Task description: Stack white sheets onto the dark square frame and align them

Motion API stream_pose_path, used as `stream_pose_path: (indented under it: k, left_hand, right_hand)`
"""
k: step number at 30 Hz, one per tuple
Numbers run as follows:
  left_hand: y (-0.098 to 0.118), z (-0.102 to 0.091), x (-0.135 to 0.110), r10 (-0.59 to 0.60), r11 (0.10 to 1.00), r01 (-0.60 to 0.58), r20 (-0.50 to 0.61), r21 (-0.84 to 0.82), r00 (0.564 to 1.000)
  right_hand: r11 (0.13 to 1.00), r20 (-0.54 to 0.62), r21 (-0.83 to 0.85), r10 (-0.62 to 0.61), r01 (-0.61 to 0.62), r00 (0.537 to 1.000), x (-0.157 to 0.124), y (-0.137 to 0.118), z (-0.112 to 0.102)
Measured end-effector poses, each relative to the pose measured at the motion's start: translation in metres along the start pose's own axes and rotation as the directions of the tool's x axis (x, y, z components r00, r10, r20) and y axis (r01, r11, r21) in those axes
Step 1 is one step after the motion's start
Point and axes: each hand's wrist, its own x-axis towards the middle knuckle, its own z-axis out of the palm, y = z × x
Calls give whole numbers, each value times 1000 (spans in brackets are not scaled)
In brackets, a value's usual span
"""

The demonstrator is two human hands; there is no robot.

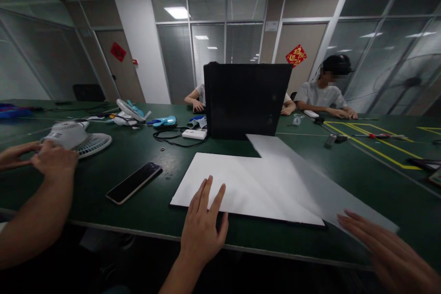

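Observation:
A white rectangular panel (220, 165) with a dark edge lies on the green table in front of me. My left hand (205, 223) is open over its near edge, fingers spread, fingertips on or just above the white surface. A thin pale sheet (347, 197) slants from the panel's far side out to the right, overlapping its right part and slightly blurred. At this sheet's near edge is my right hand (392, 250), fingers stretched out toward the left and overlapping the sheet. Its thumb does not show clearly, and whether it grips the sheet is unclear.
A black computer case (248, 101) stands behind the panel. Left of the panel lie a phone (134, 183) and a white power strip (195, 134) with a black cable. Farther left, another person's hands (57, 158) hold a white fan (67, 134). More people sit across the table.

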Motion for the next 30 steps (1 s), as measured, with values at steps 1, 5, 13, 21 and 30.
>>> stream_pose_path:
  k: [1,5,13,21,30]
  left_hand:
    - [0,-1,0,10,1000,-10,-2,5,1000]
    - [2,-5,1,41,999,-42,14,13,999]
    - [0,2,2,16,995,-1,152,-95,988]
    - [0,2,3,-12,997,26,181,-76,983]
    - [1,-1,4,-16,998,29,209,-63,978]
  right_hand:
    - [998,28,-13,-55,56,998,7,-4,7]
    - [986,38,-34,-159,161,986,32,-24,29]
    - [990,112,48,-139,135,984,41,-38,46]
    - [990,190,66,-132,121,973,48,-41,47]
    - [993,238,111,-62,36,969,43,-40,50]
